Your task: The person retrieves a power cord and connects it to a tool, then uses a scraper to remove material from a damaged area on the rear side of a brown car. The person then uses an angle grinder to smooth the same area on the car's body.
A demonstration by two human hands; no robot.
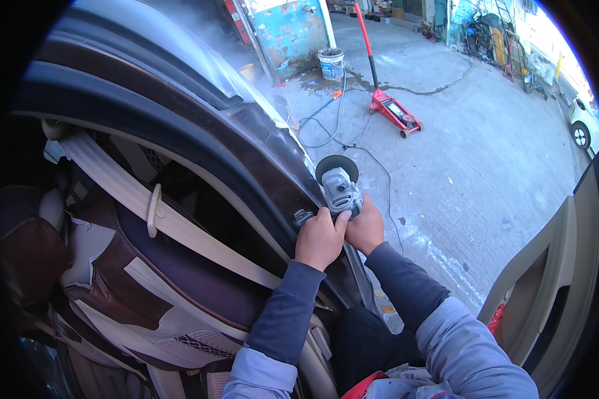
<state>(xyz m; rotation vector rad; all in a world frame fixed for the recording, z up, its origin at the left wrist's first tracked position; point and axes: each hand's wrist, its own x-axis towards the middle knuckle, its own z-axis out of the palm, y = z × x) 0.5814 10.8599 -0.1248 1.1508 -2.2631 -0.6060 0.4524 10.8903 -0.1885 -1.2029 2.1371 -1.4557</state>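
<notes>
Both of my hands are closed round an angle grinder (pixel 340 189) beside the car's dark brown door pillar (pixel 266 156). My left hand (pixel 317 240) grips its near left side, with the thumb against the body. Wrapped round the grinder's right side is my right hand (pixel 367 227). The grinder's round dark disc (pixel 337 163) is at its far end, close to the pillar's outer edge, where pale bare patches show. I cannot tell whether the disc touches the edge. My fingers hide most of the grinder's handle.
A seat belt (pixel 199 229) and a brown-and-beige seat (pixel 173 279) lie to the left inside the car. The open door (pixel 546 272) stands at right. On the concrete are a red floor jack (pixel 394 113), a bucket (pixel 331 64), a hose and a cable (pixel 383 166).
</notes>
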